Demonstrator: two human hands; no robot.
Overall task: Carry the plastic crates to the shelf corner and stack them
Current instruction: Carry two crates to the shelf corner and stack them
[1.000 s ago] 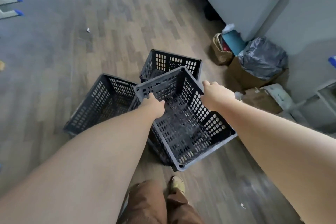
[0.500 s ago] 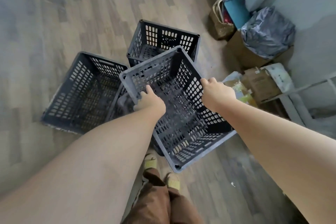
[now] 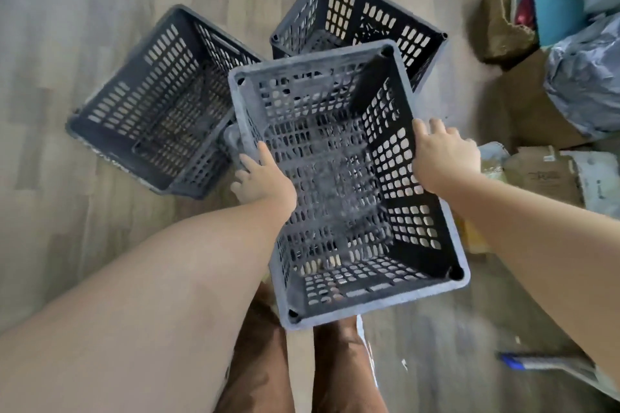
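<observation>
Crate (image 3: 339, 184): grey plastic, held above two floor crates; left hand (image 3: 265, 178) and right hand (image 3: 443, 157) grip opposite rims.

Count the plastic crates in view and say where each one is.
3. One crate is held up by the left hand and right hand at its side rims. A second lies tilted on the floor, left. A third stands behind. Others may be hidden beneath.

- The held crate (image 3: 342, 178) has risen toward the camera, now covering the person's feet at 6 o'clock.
- Both hands, left hand (image 3: 263, 178) and right hand (image 3: 443, 157), have lifted with its rims.
- The view has tilted further downward.
</observation>
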